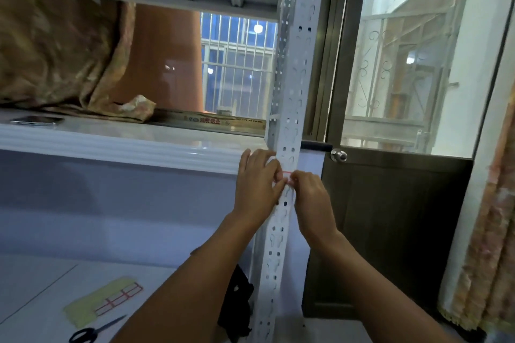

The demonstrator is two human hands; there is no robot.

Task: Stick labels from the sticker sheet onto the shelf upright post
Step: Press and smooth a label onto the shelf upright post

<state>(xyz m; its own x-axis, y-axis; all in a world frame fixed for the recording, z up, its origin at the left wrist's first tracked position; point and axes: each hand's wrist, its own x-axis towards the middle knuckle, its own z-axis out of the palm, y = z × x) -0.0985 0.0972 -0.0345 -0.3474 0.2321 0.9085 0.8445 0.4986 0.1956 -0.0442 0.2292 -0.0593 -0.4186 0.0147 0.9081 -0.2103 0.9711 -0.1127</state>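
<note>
1. Far left, on the shelf board: a phone (36,120) lies flat beside a bundled patterned cloth (55,50). Neither is part of my job.
2. Lower left, on the white surface: the sticker sheet (111,301) lies face up, its red-bordered labels showing, next to black-handled scissors (92,331). I judge it is parked within easy reach for the next label. No writing on the labels is readable.
3. Mid shelf: a long flat box (211,121) carries printed characters and a logo, too blurred for me to read.
4. Centre: my left hand (257,181) reaches the shelf upright post (289,125) from the left, its fingers curled on the edge of a red-bordered label (287,174), steadying it against the perforated face.
5. Just right of it: my right hand (312,198) pinches the label's other end. Holding both ends probably keeps the label square across the post.
6. Right: a door with a round knob (338,154).
</note>
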